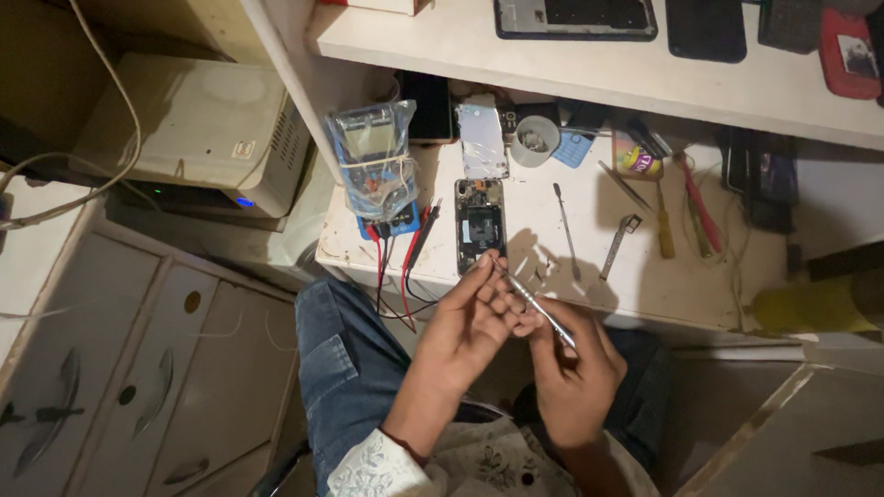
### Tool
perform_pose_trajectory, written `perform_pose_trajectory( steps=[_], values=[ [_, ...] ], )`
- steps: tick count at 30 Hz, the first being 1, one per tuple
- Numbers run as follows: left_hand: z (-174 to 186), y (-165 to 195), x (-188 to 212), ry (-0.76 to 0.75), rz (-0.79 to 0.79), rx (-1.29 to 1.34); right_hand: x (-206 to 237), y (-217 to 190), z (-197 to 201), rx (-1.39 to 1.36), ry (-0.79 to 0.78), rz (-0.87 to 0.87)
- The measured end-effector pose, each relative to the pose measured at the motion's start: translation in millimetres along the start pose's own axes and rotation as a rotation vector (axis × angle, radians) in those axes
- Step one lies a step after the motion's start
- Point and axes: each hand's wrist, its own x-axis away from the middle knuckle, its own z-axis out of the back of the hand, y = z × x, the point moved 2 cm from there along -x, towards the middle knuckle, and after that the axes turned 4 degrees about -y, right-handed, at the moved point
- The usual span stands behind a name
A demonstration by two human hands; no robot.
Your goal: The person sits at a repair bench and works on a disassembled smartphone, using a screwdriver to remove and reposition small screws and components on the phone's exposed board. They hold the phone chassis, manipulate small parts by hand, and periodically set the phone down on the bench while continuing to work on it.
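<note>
Right hand: I am closing my right hand (573,368) around the thin silver metal tweezers (532,301), gripping the back end so the tip is free to point far and left.
Left hand: I am bringing my left hand (470,322) up against the tweezers, fingertips pinching narrowly at the shaft near the tip, seemingly steadying it or picking at something there; whatever is between them is too small for me to tell.
Hands' place: I am holding both over my lap, just near of the desk edge, so the tip is hovering at the near end of the phone.
Opened phone: the black smartphone with its back removed (480,225) is lying flat on the worn white desk (700,276), insides up and square to me, within easy reach.
Back cover: the silvery rear panel (482,140) is lying just beyond it, out of the way.
Meter: a plastic-wrapped multimeter on a blue base (376,170) is standing to the left, its red and black leads (394,276) trailing off the near edge.
Spare tools: a slim metal spudger (565,230) and a yellow-handled screwdriver (663,225) are lying to the right.
</note>
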Motion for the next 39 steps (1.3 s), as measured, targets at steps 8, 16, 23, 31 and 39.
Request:
perform_pose_trajectory(
  steps=[8,16,23,31,39],
  values=[
    [-7,0,5,0.017,-0.109,-0.041,6,-3,-6,-0.06,0.027,0.03],
    [-6,-1,11,0.212,-0.208,-0.115,12,-2,-8,-0.099,-0.016,0.013],
    [11,-14,17,0.117,-0.058,-0.07,26,12,-14,0.137,0.0,0.089],
    [44,-13,8,0.317,-0.191,-0.078,37,27,-25,0.204,-0.056,0.129],
    [76,-19,6,0.431,-0.176,-0.098,42,31,-26,0.324,-0.214,0.281]
  ],
)
